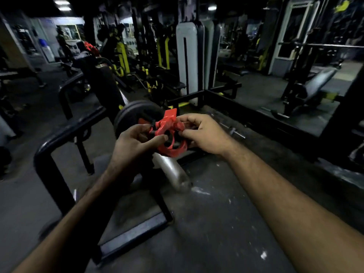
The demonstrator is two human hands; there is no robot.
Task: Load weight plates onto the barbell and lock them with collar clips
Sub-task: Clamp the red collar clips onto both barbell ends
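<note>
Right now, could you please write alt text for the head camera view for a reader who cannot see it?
Two bare hands, left hand and right hand, hold a red collar clip above the barbell sleeve in a dim gym. Black weight plates already sit on the bar behind it.

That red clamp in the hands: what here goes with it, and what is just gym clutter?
Part of the job:
- red collar clip, held by left hand and right hand
- black weight plates
- barbell sleeve

Lying about:
- incline bench
- small bar on floor
</note>
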